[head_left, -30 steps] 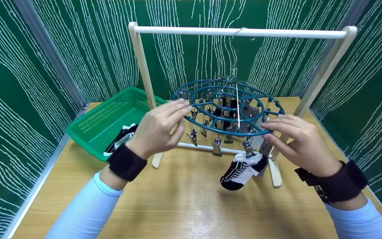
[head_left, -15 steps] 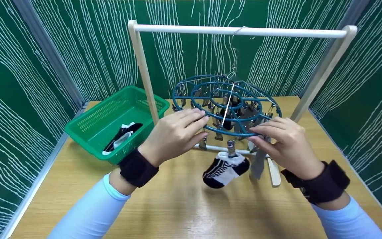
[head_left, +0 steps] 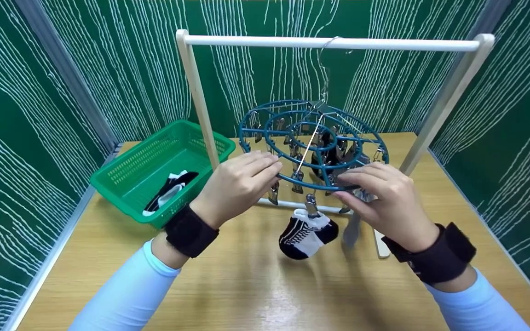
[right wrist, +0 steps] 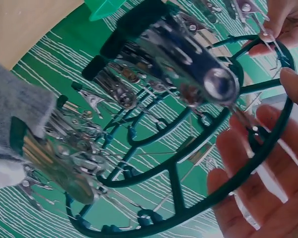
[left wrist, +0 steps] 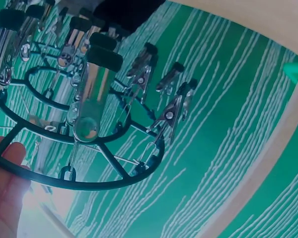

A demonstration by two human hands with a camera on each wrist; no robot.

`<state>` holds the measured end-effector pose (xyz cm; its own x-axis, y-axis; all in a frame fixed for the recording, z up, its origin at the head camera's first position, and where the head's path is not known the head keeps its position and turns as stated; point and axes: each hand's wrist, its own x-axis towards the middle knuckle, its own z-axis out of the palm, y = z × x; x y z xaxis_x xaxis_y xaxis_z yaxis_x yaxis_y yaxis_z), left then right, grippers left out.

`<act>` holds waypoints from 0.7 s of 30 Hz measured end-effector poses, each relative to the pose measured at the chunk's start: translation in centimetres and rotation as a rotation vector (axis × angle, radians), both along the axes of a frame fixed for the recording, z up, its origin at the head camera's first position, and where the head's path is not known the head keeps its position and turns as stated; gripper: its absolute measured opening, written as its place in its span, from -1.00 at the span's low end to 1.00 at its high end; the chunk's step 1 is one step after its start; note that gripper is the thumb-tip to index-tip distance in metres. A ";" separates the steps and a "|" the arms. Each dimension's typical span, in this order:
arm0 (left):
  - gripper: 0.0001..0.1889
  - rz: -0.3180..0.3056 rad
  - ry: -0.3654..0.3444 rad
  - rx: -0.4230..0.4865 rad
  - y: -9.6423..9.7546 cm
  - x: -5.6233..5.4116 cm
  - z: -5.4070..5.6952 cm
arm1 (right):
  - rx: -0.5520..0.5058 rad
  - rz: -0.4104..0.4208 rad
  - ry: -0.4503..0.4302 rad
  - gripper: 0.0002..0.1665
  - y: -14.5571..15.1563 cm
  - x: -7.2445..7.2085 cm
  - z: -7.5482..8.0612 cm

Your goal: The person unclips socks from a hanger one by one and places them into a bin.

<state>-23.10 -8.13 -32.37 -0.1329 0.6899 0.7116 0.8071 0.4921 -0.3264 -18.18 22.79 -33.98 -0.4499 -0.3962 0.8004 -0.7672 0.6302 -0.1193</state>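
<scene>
A round blue-green clip hanger (head_left: 308, 185) with several metal clips hangs tilted from the white rail in the head view. My left hand (head_left: 249, 181) holds its front rim on the left side. In the left wrist view, the fingers (left wrist: 10, 198) lie against the rim. On the right, my right hand (head_left: 380, 195) grips the rim between thumb and fingers; the right wrist view shows fingers (right wrist: 238, 191) behind it. A black-and-white sock (head_left: 308, 235) dangles from a front clip. A grey sock (head_left: 351, 230) hangs beside it, partly behind my right hand.
The wooden stand's white rail (head_left: 265, 42) runs across the back, with the hanger's hook over it. At left, a green basket (head_left: 122, 202) holds black-and-white socks (head_left: 170, 191). Green walls (head_left: 131, 69) with white lines enclose the wooden table (head_left: 228, 285).
The hanger has turned, carrying the hanging black-and-white sock leftward. My right hand has moved left with the rim. My left hand has shifted right along the front rim, then slightly back.
</scene>
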 end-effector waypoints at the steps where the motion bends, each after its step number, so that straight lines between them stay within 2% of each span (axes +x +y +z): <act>1: -0.78 0.001 -0.003 -0.003 0.0 0.0 0.0 | -0.022 0.003 0.002 -0.34 -0.1 0.2 0.0; 6: -0.78 -0.001 -0.016 -0.003 0.0 -0.1 0.0 | -0.142 0.038 0.040 -0.41 -0.9 1.5 0.1; 10: -0.79 -0.003 -0.022 0.000 0.0 -0.1 -0.1 | -0.184 0.065 0.096 -0.45 -1.4 2.3 0.0; 13: -0.79 0.000 -0.022 -0.003 -0.1 -0.1 -0.1 | -0.163 0.069 0.091 -0.46 -1.7 3.0 -0.4; 17: -0.78 0.005 -0.026 -0.008 -0.1 -0.1 -0.1 | -0.098 0.057 0.030 -0.43 -2.1 3.7 -1.0; 21: -0.77 0.005 -0.026 -0.002 -0.2 -0.2 -0.2 | -0.062 0.051 0.013 -0.44 -2.7 3.6 -1.8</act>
<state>-23.27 -8.31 -32.54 -0.1545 0.6910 0.7062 0.8127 0.4953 -0.3069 -14.56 20.12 -35.83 -0.4201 -0.3678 0.8296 -0.7997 0.5822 -0.1468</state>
